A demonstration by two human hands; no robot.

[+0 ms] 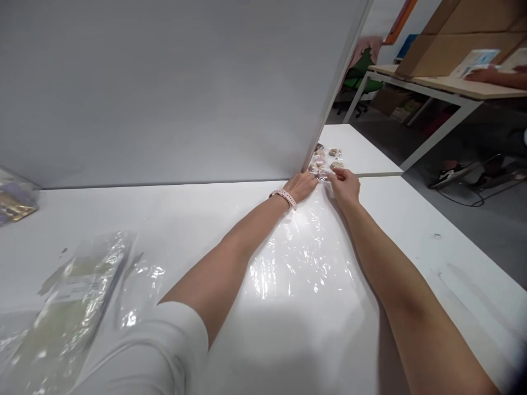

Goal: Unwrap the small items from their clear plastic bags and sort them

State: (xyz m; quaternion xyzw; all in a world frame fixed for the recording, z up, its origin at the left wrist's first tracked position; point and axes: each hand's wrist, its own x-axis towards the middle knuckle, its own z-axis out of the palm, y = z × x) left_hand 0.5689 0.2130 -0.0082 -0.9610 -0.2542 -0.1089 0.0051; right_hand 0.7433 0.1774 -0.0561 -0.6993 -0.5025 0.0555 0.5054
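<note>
Both my arms stretch forward over the white table to several small clear packets (319, 162) with brownish and pinkish pieces inside, lying by the end of the partition. My left hand (302, 185), with a pale pink band at the wrist, is at the near left edge of these packets, its fingers curled down and partly hidden. On their right, my right hand (346, 185) has its thumb and fingers drawn together at a packet (337, 164). What exactly each hand grips is too small to tell. Between my forearms lies a shiny sheet of clear plastic film (300, 252).
A grey partition (177, 93) stands along the table's (230, 356) back edge. Clear plastic bags (78, 296) lie at left, another bag with purple and gold contents (16, 197) beyond. Across the aisle, a person's hand (481, 74) rests at a desk with cardboard boxes (465, 46).
</note>
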